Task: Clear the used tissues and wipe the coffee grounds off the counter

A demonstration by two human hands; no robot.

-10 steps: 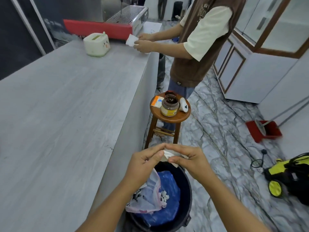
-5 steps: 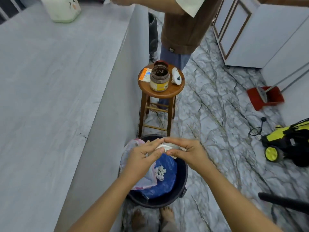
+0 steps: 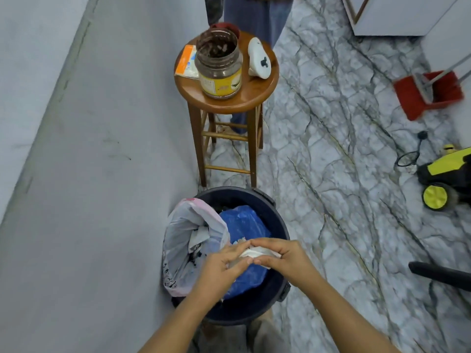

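A crumpled white tissue (image 3: 257, 253) is pinched between my left hand (image 3: 219, 268) and my right hand (image 3: 280, 256), both shut on it from either side. The hands hover directly over a dark round trash bin (image 3: 276, 220) standing on the floor against the counter's grey front wall (image 3: 107, 200). Inside the bin lie a blue plastic bag (image 3: 242, 222) and a pale pink-edged plastic bag (image 3: 186, 233) with paper scraps in it. The countertop itself shows only as a strip at the upper left.
A wooden stool (image 3: 229, 98) beyond the bin carries an open coffee jar (image 3: 219, 64), an orange sachet (image 3: 187, 61) and a white controller (image 3: 258, 58). Another person's legs (image 3: 254, 14) stand behind it. A red dustpan (image 3: 428, 94) and a yellow-black machine (image 3: 448, 179) sit at right.
My view has tilted down from the countertop to the bin and floor. Both hands, still holding the tissue, now sit lower over the bin's opening.
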